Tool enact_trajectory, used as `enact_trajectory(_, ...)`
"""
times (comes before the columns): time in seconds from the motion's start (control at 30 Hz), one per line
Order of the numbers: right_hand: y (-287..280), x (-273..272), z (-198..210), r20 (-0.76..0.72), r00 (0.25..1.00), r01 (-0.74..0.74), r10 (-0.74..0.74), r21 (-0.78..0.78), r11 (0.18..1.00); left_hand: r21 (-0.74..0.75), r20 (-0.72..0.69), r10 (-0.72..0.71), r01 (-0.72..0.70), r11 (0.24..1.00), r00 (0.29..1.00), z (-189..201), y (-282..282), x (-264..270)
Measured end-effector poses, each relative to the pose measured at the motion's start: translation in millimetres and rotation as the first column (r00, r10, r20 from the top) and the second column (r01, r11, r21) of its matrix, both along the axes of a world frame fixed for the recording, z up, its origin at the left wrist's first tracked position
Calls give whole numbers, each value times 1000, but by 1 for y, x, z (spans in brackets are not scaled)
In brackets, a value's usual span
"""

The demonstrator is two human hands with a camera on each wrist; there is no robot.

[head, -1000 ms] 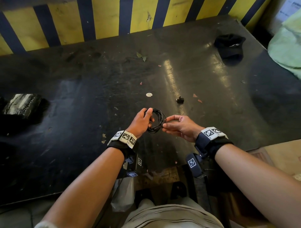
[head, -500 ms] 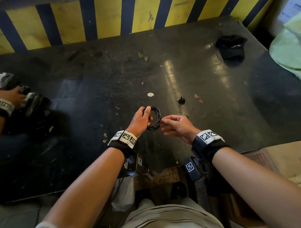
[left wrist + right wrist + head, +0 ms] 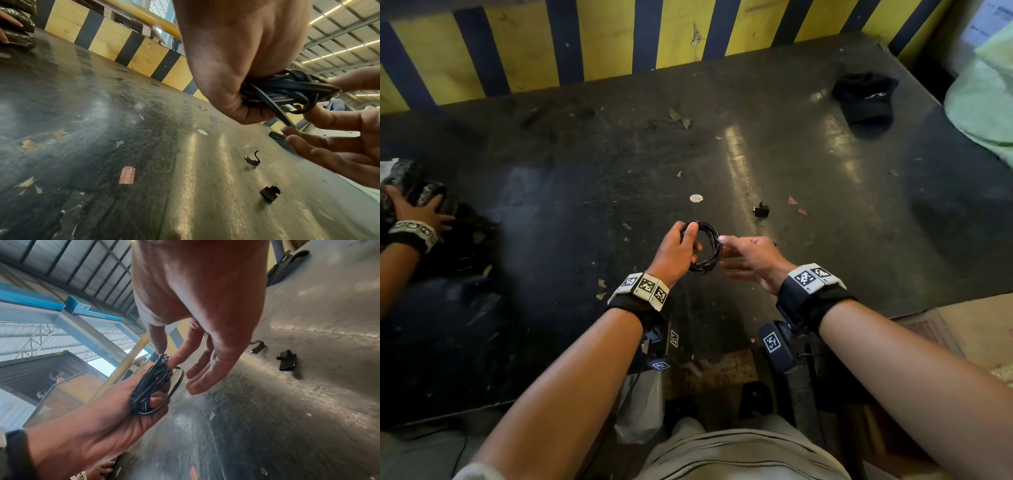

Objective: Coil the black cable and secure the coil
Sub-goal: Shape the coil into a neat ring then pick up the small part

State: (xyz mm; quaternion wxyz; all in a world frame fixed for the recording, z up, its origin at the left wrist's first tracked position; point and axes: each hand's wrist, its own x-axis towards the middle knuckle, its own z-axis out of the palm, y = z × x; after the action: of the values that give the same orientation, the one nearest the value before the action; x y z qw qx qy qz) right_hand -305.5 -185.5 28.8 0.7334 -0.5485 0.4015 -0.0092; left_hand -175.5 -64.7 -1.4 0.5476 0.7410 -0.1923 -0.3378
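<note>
Head view: the black cable (image 3: 702, 247), wound into a small round coil, is held above the near middle of the dark worktop (image 3: 592, 192), clear of its surface. The left hand (image 3: 675, 251) grasps the left side of the coil, thumb laid over the strands and fingers curled through the loop. The right hand (image 3: 751, 255) is just to the right of the coil; its thumb and forefinger pinch the right edge, while the other fingers are spread and relaxed. Right wrist view confirms this grip: the thumb and forefinger tips meet on the far end of the cable (image 3: 151, 386), which lies bundled in the left hand (image 3: 98, 426). Left wrist view shows one strand hanging from the bundle (image 3: 287, 92) toward the right hand's fingers (image 3: 329, 146). On the worktop beyond the hands lie a small black clip (image 3: 761, 209) and a pale round sticker (image 3: 695, 198); a black cap (image 3: 864, 97) sits at the far right. At the left edge, another person's hand (image 3: 417, 214) rests on a dark wrapped bundle (image 3: 431, 197).
</note>
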Motion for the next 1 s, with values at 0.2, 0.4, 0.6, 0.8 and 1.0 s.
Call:
enact_trajectory(0.2, -1, -5, 4, 15, 1000, 5, -6, 80, 997, 18, -16, -24, 24, 1000, 1000, 0, 2, -1)
enact_trajectory(0.4, 1, -4, 5, -60, 997, -54, 44, -176, 983, 41, 8, -25, 25, 999, 1000, -1, 0, -2)
enact_trajectory(0.6, 2, 3, 4, -206, 964, -245, 168, -450, 859, 82, 51, -44, 39, 996, 998, -1, -1, -2)
enact_trajectory(0.8, -6, -1, 3, -30, 999, -38, 37, -42, 998, 52, 17, 6, -6, 999, 1000, 0, 1, -1)
enact_trajectory(1.0, -5, -7, 3, 55, 998, -45, 38, 121, 992, 25, -19, 40, -40, 999, 999, 7, -3, -3)
